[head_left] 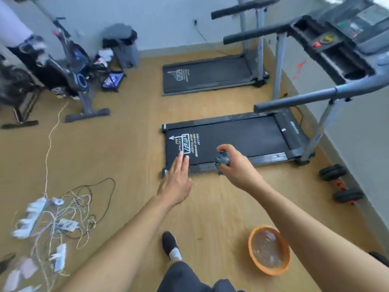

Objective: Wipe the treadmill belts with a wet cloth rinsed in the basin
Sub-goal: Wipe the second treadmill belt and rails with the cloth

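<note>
Here our right hand grips the balled cloth over the near treadmill belt. Our left hand reaches flat, fingers straight, holding nothing.

Dark grey trousers, a black shoe and a white sock are being worn. The left hand and right hand are being left bare, the forearms too.
</note>
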Action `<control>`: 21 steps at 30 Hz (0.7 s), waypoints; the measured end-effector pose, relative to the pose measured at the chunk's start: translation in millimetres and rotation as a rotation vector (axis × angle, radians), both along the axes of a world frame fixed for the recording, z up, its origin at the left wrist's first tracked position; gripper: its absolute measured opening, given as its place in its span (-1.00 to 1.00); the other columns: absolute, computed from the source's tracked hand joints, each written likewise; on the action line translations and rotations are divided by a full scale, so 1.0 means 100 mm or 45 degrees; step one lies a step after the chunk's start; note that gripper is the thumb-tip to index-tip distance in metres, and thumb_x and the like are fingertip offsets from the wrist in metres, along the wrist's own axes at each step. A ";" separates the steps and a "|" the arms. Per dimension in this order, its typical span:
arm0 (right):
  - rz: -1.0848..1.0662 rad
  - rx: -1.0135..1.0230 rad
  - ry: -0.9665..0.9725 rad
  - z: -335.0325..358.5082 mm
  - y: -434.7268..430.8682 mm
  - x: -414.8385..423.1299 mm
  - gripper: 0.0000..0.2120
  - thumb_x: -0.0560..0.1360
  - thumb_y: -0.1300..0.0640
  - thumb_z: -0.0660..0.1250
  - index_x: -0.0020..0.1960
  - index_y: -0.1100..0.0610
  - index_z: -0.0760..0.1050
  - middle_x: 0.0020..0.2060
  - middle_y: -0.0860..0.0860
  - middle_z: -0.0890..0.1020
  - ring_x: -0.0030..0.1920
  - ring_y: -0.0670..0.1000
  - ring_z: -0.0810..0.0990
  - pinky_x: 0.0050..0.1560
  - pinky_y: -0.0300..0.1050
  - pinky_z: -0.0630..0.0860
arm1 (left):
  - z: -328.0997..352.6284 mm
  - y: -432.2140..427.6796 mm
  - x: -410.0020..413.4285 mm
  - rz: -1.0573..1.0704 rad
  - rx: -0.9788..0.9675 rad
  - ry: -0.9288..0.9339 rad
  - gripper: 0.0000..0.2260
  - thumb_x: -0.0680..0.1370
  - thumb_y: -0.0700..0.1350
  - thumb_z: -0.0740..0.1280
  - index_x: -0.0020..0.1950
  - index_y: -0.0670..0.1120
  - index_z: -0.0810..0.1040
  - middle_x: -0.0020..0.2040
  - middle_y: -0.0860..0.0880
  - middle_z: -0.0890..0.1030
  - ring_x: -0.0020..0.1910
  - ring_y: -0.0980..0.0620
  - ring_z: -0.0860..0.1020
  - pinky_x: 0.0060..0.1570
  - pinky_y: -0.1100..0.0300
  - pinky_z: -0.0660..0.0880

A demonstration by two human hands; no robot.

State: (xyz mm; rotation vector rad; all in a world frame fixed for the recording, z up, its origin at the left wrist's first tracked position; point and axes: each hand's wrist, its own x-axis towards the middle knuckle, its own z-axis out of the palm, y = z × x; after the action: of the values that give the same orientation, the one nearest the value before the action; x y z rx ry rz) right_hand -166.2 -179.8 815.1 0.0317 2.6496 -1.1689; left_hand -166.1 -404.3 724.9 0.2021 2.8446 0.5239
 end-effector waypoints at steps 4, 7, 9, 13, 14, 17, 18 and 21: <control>0.186 0.195 0.079 0.12 -0.82 -0.79 -0.61 0.59 0.14 0.26 0.41 -0.01 0.35 0.20 0.00 0.51 -0.04 0.03 0.55 -0.12 -0.02 0.56 | 0.17 -0.84 -0.65 0.116 0.044 0.064 -0.30 0.72 -0.07 0.18 0.73 -0.11 -0.17 0.71 -0.07 -0.32 0.72 -0.05 -0.16 0.65 0.03 0.07; 0.262 0.323 0.125 0.25 -1.44 -1.40 -0.63 0.60 0.07 0.28 0.39 0.00 0.36 0.19 0.04 0.54 0.04 0.08 0.57 0.01 0.10 0.61 | 0.33 -1.39 -1.09 0.120 0.074 0.072 -0.29 0.71 -0.08 0.21 0.73 -0.12 -0.16 0.72 -0.08 -0.30 0.72 -0.06 -0.16 0.65 0.02 0.11; 0.284 0.324 0.156 0.37 -1.83 -1.75 -0.64 0.59 0.03 0.30 0.37 0.00 0.38 0.17 0.01 0.55 0.01 0.05 0.58 0.00 0.09 0.62 | 0.46 -1.74 -1.40 0.123 0.082 0.074 -0.28 0.71 -0.08 0.20 0.73 -0.11 -0.17 0.71 -0.07 -0.31 0.72 -0.05 -0.17 0.65 0.05 0.08; 0.282 0.276 0.187 0.56 -2.46 -2.36 -0.68 0.57 0.01 0.33 0.31 -0.03 0.42 0.07 -0.04 0.58 -0.08 0.02 0.61 -0.07 0.08 0.65 | 0.71 -2.33 -2.15 0.118 0.063 0.125 -0.29 0.71 -0.07 0.20 0.73 -0.11 -0.16 0.72 -0.09 -0.30 0.72 -0.05 -0.16 0.65 0.02 0.10; 0.287 0.292 0.191 0.58 -2.57 -2.52 -0.68 0.56 0.02 0.33 0.30 -0.02 0.43 0.06 -0.03 0.59 -0.08 0.03 0.62 -0.07 0.10 0.66 | 0.76 -2.43 -2.34 0.118 0.064 0.128 -0.29 0.71 -0.06 0.20 0.73 -0.11 -0.16 0.71 -0.09 -0.31 0.72 -0.06 -0.15 0.65 0.02 0.11; 0.275 0.339 0.212 0.59 -2.77 -3.11 -0.70 0.53 0.04 0.34 0.25 -0.02 0.43 0.07 -0.03 0.58 -0.07 0.07 0.61 -0.05 0.12 0.65 | 0.84 -2.63 -2.97 0.074 0.078 0.156 -0.30 0.72 -0.05 0.20 0.73 -0.10 -0.14 0.71 -0.08 -0.32 0.72 -0.07 -0.14 0.65 0.01 0.11; 0.259 0.357 0.216 0.58 -2.81 -3.33 -0.70 0.52 0.05 0.34 0.24 -0.02 0.44 0.07 -0.03 0.58 -0.06 0.08 0.61 -0.04 0.11 0.64 | 0.85 -2.67 -3.20 0.060 0.087 0.160 -0.30 0.73 -0.04 0.20 0.74 -0.10 -0.14 0.71 -0.08 -0.33 0.72 -0.07 -0.14 0.65 0.01 0.10; 0.204 0.390 0.241 0.51 -2.86 -4.02 -0.70 0.51 0.06 0.36 0.23 -0.01 0.45 0.08 -0.02 0.58 -0.04 0.10 0.59 -0.03 0.07 0.62 | 0.83 -2.72 -3.94 0.011 0.109 0.152 -0.30 0.73 -0.03 0.20 0.74 -0.10 -0.14 0.70 -0.07 -0.35 0.72 -0.07 -0.15 0.65 0.01 0.09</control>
State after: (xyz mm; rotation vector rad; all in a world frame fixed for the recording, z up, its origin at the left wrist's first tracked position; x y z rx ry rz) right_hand -567.9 -465.5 866.6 -0.2432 2.9091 -0.7421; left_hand -560.3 -676.2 808.1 0.2443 2.9420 0.6578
